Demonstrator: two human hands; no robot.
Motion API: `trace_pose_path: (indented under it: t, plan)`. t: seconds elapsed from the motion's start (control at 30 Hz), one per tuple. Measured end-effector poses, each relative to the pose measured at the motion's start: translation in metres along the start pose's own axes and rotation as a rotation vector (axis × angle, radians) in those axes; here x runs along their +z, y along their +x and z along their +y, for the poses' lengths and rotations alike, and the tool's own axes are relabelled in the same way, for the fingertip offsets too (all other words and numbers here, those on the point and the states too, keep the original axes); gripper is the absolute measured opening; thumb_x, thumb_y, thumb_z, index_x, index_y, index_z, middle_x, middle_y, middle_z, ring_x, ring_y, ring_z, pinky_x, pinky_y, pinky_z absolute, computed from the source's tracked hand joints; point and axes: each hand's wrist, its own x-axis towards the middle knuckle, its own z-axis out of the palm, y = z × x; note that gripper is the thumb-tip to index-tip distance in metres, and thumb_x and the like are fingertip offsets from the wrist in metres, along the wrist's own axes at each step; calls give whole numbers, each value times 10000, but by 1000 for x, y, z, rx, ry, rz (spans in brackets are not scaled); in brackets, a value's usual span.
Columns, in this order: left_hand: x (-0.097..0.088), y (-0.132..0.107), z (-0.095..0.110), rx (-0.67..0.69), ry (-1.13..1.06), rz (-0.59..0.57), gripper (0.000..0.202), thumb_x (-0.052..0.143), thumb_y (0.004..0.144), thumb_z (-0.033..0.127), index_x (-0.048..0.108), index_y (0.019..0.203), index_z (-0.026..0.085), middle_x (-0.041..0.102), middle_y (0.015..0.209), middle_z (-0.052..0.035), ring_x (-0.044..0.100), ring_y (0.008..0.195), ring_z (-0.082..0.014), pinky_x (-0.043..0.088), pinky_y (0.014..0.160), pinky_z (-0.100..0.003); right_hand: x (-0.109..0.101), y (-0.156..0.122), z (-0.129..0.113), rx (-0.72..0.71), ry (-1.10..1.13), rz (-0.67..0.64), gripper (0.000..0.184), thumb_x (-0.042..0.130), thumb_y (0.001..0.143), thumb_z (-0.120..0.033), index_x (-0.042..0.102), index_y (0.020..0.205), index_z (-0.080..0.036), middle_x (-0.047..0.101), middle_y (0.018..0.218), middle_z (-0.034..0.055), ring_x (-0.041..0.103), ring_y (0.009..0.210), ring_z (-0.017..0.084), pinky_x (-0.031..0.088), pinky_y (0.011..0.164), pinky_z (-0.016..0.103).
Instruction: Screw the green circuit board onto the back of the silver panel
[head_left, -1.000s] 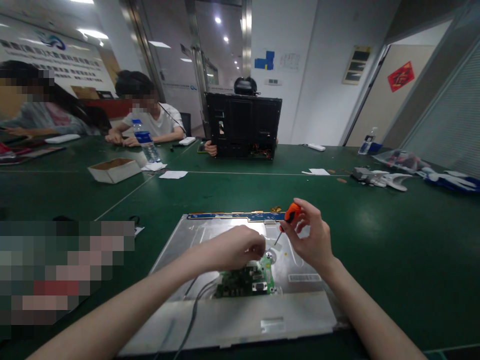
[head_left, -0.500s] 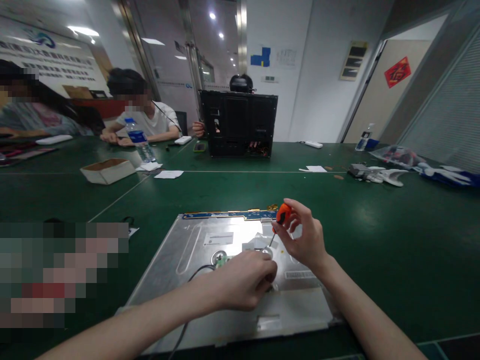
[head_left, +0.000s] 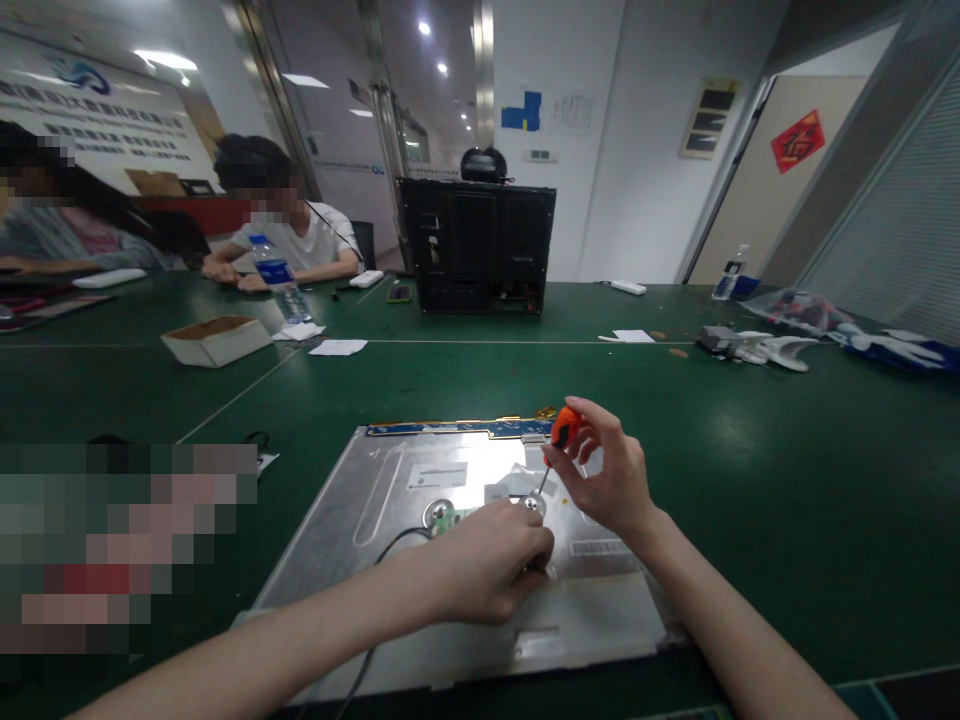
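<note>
A silver metal monitor back panel lies flat on the green table in front of me. My right hand is closed round a small orange-handled screwdriver, its tip pointing down at the panel's middle. My left hand is curled, knuckles up, over a small green circuit board on the panel; only an edge of the board shows. A thin blue board strip runs along the panel's far edge. A dark cable leaves the board toward me.
A black monitor casing stands upright across the table, a person behind it. Two more people sit at the far left. A cardboard box, a water bottle, paper slips and white parts lie on the table.
My left hand has slid toward me and now covers the green board that showed a second ago. The right hand and screwdriver have barely shifted. The hand holding the black casing is gone.
</note>
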Motion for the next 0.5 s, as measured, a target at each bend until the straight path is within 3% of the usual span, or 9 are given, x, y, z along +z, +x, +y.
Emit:
trace_pose_path:
  t: [0.23, 0.5]
  plan:
    - [-4, -2, 2, 7, 55, 5, 78, 715, 773, 161, 639, 788, 162, 663, 826, -56, 619, 747, -222, 412, 610, -316, -2, 2, -3, 45, 50, 3, 501, 649, 891, -241, 423, 1338, -253, 636, 790, -28, 583, 527, 101, 492, 449, 206]
    - [-3, -2, 2, -34, 74, -12, 115, 711, 716, 170, 615, 777, 162, 663, 820, -55, 630, 785, -251, 470, 733, -387, -15, 8, -11, 227, 202, 189, 448, 630, 833, -200, 447, 1238, -250, 529, 733, -68, 520, 511, 91, 455, 451, 203]
